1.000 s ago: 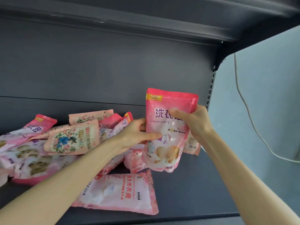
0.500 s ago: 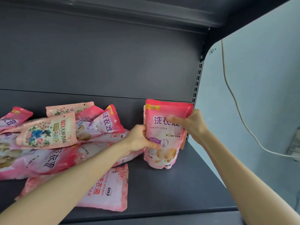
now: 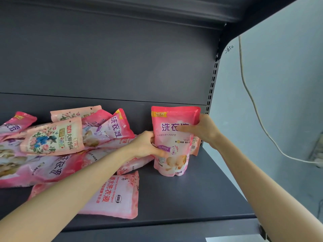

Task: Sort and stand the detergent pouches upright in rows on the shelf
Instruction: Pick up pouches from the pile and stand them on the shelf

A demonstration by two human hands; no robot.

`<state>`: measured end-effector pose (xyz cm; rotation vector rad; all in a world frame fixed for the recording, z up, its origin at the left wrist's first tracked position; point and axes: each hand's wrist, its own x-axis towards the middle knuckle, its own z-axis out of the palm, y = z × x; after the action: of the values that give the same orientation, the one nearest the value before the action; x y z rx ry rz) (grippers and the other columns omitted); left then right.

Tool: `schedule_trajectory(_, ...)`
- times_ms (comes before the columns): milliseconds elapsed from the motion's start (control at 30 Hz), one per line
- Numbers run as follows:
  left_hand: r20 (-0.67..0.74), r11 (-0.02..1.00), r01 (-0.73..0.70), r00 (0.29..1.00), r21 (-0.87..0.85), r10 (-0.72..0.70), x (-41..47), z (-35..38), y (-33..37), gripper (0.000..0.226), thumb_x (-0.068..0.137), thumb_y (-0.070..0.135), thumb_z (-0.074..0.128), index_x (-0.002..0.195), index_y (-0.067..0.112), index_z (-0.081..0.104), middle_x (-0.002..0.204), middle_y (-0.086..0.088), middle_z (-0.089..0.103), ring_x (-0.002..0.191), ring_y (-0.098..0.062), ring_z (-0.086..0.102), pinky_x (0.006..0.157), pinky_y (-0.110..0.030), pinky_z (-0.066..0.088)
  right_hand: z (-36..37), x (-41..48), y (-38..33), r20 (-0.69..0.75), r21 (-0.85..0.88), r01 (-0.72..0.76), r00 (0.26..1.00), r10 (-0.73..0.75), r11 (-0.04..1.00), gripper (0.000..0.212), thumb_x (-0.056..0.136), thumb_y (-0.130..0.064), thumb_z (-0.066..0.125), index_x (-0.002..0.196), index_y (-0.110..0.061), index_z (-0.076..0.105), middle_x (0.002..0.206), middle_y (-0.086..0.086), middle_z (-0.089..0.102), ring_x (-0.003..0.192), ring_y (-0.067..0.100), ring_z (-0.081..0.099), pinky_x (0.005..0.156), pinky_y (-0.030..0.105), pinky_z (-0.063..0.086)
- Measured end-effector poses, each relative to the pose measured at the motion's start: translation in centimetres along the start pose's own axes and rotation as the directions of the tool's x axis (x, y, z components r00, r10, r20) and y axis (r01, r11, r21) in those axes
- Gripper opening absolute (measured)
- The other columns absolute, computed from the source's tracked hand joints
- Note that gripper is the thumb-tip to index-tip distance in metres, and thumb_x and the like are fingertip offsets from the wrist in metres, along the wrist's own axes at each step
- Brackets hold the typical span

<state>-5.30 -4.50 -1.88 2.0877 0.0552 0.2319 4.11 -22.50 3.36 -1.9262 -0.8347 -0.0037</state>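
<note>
A bright pink detergent pouch (image 3: 172, 144) with a yellow NEW label stands upright at the right end of the dark shelf (image 3: 192, 198). My left hand (image 3: 146, 145) grips its left edge. My right hand (image 3: 201, 130) grips its upper right side, thumb across the front. Behind it a paler pouch (image 3: 195, 146) peeks out, mostly hidden. To the left lies a loose pile of pink pouches (image 3: 61, 147), among them a floral one (image 3: 50, 137). One pale pink pouch (image 3: 115, 196) lies flat near the front.
The shelf's dark back panel (image 3: 113, 67) and an upper shelf (image 3: 139, 9) close in the space. A perforated upright (image 3: 210, 95) marks the right end. Beyond it a white cable (image 3: 253, 105) hangs along a pale wall. Bare shelf floor shows at front right.
The pouch I hold has come down from mid-air and to the right, and its base now sits on the shelf. Both hands keep their grip.
</note>
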Motion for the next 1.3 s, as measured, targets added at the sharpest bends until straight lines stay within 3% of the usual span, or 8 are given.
schedule_trajectory(167, -0.101, 0.988, 0.023, 0.995, 0.155, -0.008, -1.3, -2.0, 1.6, 0.039, 0.07, 0.007, 0.081, 0.103, 0.006, 0.061, 0.089, -0.004, 0.071, 0.087, -0.023, 0.069, 0.082, -0.038, 0.056, -0.8, 0.2, -0.6, -0.035, -0.135, -0.019, 0.999, 0.014, 0.991, 0.06, 0.066, -0.018, 0.085, 0.119, -0.011, 0.058, 0.108, 0.004, 0.068, 0.098, 0.024, 0.065, 0.086, 0.04, 0.055)
schedule_trajectory(267, -0.112, 0.973, 0.032, 0.994, 0.227, -0.006, -2.2, -2.9, 3.0, 0.032, 0.076, 0.011, 0.077, 0.103, 0.009, 0.06, 0.092, -0.006, 0.071, 0.08, -0.019, 0.068, 0.076, -0.036, 0.056, -1.5, 0.1, -1.6, -0.061, -0.304, 0.007, 0.998, -0.027, 0.953, 0.072, 0.065, -0.02, 0.085, 0.126, -0.009, 0.049, 0.113, 0.005, 0.06, 0.103, 0.025, 0.058, 0.083, 0.035, 0.051)
schedule_trajectory(367, -0.132, 0.928, 0.008, 0.99, 0.373, 0.044, -2.9, -3.8, 4.2, 0.032, 0.077, 0.019, 0.076, 0.104, 0.013, 0.06, 0.095, -0.004, 0.072, 0.074, -0.012, 0.064, 0.069, -0.027, 0.051, -2.2, -0.2, -3.1, -0.049, -0.4, 0.048, 0.996, -0.073, 0.915, 0.068, 0.07, -0.02, 0.081, 0.129, -0.011, 0.047, 0.117, 0.006, 0.057, 0.101, 0.023, 0.054, 0.078, 0.027, 0.042)
schedule_trajectory(467, -0.172, 0.866, 0.01, 0.981, 0.5, 0.088, -3.7, -4.9, 5.4, 0.031, 0.077, 0.025, 0.075, 0.104, 0.015, 0.061, 0.095, -0.002, 0.071, 0.08, -0.013, 0.063, 0.081, -0.031, 0.051, -2.6, -0.5, -4.8, -0.005, -0.485, 0.097, 0.993, -0.114, 0.869, 0.054, 0.074, -0.019, 0.078, 0.122, -0.01, 0.054, 0.116, 0.009, 0.06, 0.094, 0.021, 0.053, 0.075, 0.025, 0.039)
schedule_trajectory(600, -0.198, 0.788, 0.033, 0.974, 0.615, 0.114, -5.2, -6.7, 7.1, 0.036, 0.081, 0.031, 0.071, 0.111, 0.017, 0.06, 0.095, 0.003, 0.066, 0.092, -0.016, 0.062, 0.089, -0.036, 0.05, -2.3, -0.5, -6.9, 0.032, -0.528, 0.172, 0.983, -0.183, 0.832, 0.047, 0.08, -0.023, 0.074, 0.122, -0.011, 0.057, 0.127, 0.01, 0.056, 0.11, 0.025, 0.055, 0.081, 0.026, 0.039)
schedule_trajectory(733, -0.233, 0.719, 0.049, 0.959, 0.693, 0.159, -7.1, -9.3, 8.1, 0.039, 0.082, 0.038, 0.068, 0.116, 0.022, 0.058, 0.108, 0.002, 0.065, 0.099, -0.017, 0.058, 0.092, -0.038, 0.047, -0.9, -0.2, -9.0, 0.049, -0.57, 0.237, 0.966, -0.255, 0.787, 0.042, 0.083, -0.029, 0.07, 0.12, -0.014, 0.058, 0.126, 0.007, 0.058, 0.109, 0.025, 0.056, 0.085, 0.03, 0.044)
schedule_trajectory(833, -0.275, 0.693, 0.07, 0.943, 0.718, 0.189, -8.8, -11.4, 8.1, 0.04, 0.082, 0.04, 0.067, 0.118, 0.024, 0.057, 0.112, 0.002, 0.064, 0.108, -0.019, 0.055, 0.096, -0.04, 0.045, 0.9, -0.2, -10.6, 0.059, -0.575, 0.282, 0.951, -0.305, 0.768, 0.038, 0.084, -0.028, 0.067, 0.118, -0.014, 0.059, 0.127, 0.008, 0.056, 0.112, 0.028, 0.054, 0.095, 0.039, 0.045)
schedule_trajectory(1300, -0.325, 0.691, 0.164, 0.939, 0.704, 0.109, -15.7, -22.6, -1.5, 0.044, 0.085, 0.048, 0.061, 0.122, 0.026, 0.056, 0.122, 0.003, 0.062, 0.113, -0.017, 0.058, 0.096, -0.039, 0.046, 18.0, 0.3, -14.0, 0.163, -0.426, 0.353, 0.936, -0.313, 0.833, 0.026, 0.085, -0.031, 0.064, 0.107, -0.018, 0.063, 0.108, 0.001, 0.062, 0.099, 0.023, 0.059, 0.087, 0.039, 0.048)
